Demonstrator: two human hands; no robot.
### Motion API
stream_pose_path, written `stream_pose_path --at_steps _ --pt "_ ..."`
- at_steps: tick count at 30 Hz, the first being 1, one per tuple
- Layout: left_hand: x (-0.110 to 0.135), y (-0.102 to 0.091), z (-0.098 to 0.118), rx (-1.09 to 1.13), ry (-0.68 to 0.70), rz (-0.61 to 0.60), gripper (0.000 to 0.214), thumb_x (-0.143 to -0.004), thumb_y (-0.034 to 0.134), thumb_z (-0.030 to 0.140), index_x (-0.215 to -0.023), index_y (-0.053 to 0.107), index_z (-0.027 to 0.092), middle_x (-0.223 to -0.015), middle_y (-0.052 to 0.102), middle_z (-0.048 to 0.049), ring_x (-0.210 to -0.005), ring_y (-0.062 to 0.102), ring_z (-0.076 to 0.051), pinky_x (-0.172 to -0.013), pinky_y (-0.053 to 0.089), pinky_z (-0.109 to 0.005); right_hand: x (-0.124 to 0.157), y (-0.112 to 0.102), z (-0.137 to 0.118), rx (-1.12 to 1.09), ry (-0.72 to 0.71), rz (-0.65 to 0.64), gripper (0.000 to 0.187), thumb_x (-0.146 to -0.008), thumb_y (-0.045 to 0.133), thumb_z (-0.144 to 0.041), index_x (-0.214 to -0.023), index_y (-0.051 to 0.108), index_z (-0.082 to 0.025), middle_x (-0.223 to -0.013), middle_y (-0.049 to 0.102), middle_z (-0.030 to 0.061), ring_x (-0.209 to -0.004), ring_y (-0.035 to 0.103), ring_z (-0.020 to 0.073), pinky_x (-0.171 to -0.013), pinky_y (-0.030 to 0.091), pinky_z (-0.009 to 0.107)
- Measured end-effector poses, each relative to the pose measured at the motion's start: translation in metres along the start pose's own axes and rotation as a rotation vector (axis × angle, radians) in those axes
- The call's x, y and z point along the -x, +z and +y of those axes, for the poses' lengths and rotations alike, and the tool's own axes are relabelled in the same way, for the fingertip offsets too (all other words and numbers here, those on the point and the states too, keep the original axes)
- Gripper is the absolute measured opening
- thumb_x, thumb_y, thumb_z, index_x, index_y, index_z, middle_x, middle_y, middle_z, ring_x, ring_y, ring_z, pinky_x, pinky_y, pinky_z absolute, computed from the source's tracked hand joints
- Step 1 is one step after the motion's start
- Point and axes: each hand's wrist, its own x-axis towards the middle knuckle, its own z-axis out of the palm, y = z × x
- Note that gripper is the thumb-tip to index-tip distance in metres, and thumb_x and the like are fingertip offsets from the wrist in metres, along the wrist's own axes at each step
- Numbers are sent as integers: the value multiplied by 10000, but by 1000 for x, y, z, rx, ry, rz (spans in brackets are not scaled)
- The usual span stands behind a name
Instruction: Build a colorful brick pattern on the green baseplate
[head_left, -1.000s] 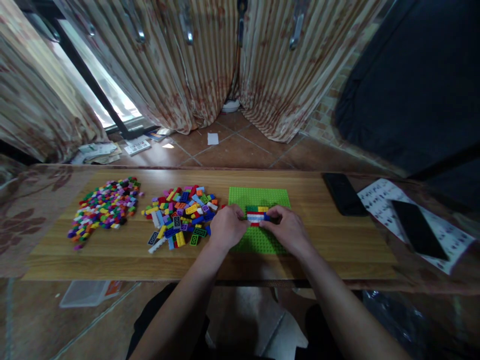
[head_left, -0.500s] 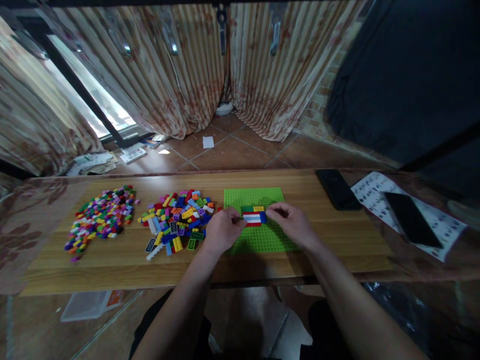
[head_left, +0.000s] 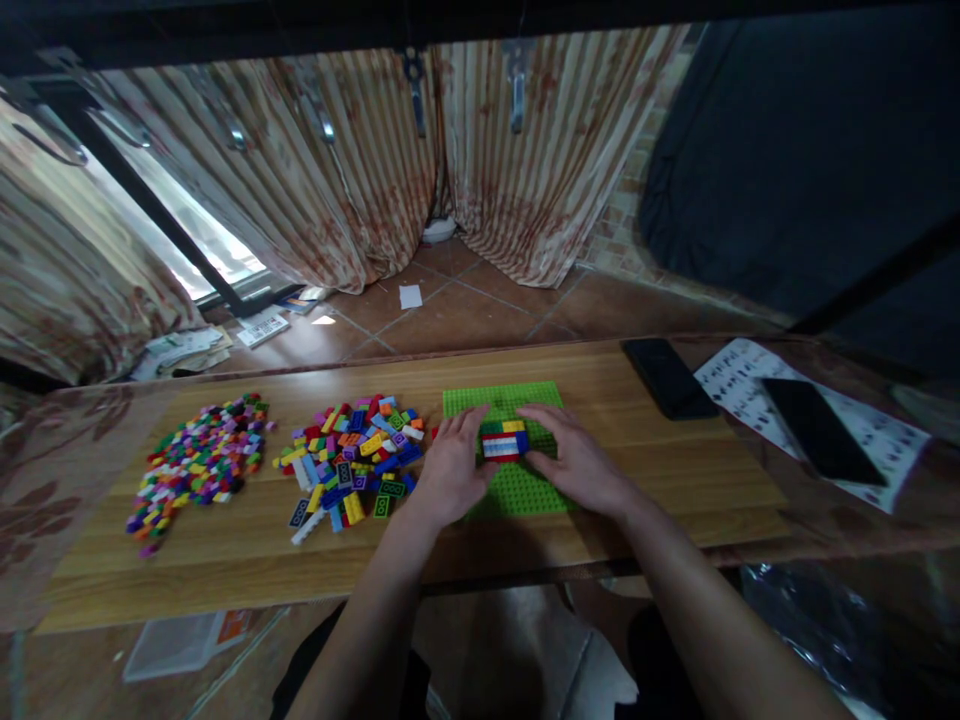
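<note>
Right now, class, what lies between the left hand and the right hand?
In the head view, coloured bricks joined on the green baseplate lie between the left hand and right hand.

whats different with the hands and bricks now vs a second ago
The left hand and right hand have opened from tight pinches to wider spreads, one at each end of the brick block; whether they touch it is unclear. The block stays on the green board, and the small-brick pile and larger-brick pile look unchanged.
</note>
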Motion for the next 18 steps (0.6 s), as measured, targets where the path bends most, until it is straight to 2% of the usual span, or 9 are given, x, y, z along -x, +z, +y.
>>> stream_pose_path --at_steps 4,13,18 --pt "-2 6 -4 -33 48 -33 667 -773 633 151 -1405 421 175 -1344 580 -105 -1258 507 -277 -1104 392 -452 -1 5 4 57 -18 -78 569 -774 619 -123 -1323 564 -258 -1275 618 81 -1223 517 254 -1065 403 491" --pt "0 9 -4 -21 31 -17 744 -752 645 127 -1443 378 193 -1281 624 -83 -1217 512 -276 -1067 421 -445 0 8 5 109 -18 -61 596 -772 609 -67 -1320 574 -298 -1239 645 61 -1165 547 251 -1038 424 489" --pt "0 9 -3 -38 7 -26 699 -767 636 135 -1426 408 183 -1304 616 -98 -1205 536 -285 -1075 410 -469 1 8 4 102 -18 -61 566 -777 616 -85 -1306 586 -285 -1237 651 72 -1179 551 260 -1031 430 503"
